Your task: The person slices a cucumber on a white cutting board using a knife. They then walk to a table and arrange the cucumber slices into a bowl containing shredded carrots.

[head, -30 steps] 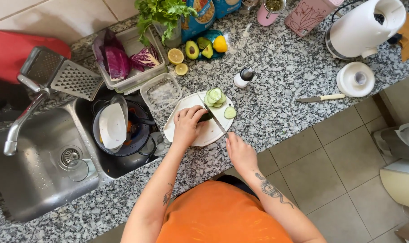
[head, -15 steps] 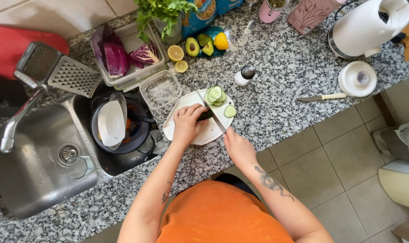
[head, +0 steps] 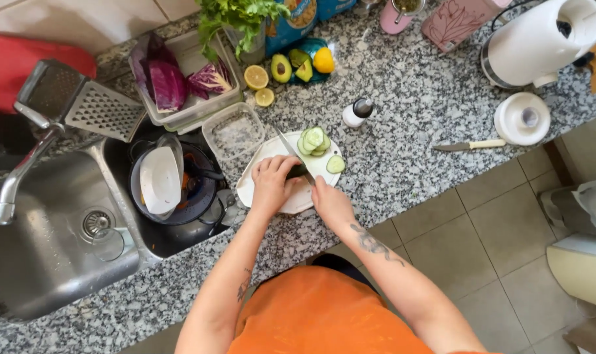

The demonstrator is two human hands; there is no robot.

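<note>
Clearly, a dark-skinned cucumber (head: pixel 298 172) lay mid-cut on a white cutting board (head: pixel 262 187) at the middle of the speckled granite counter (head: pixel 416 124).
Left hand (head: pixel 271 183) curled its fingers down on the cucumber; right hand (head: pixel 329 200) gripped the knife (head: pixel 286 145), its thin steel blade pointing to eleven o'clock. Pale, round slices (head: pixel 314 141) were stacked at the board's one o'clock, one slice (head: pixel 336 164) lying flat beside them.

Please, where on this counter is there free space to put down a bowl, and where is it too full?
Bare granite lies between the white cutting board, the salt shaker and the spare knife. Another free strip runs along the counter's front edge below the sink. It is crowded behind the board: clear container, cabbage tray, halved lemons and avocados.
</note>
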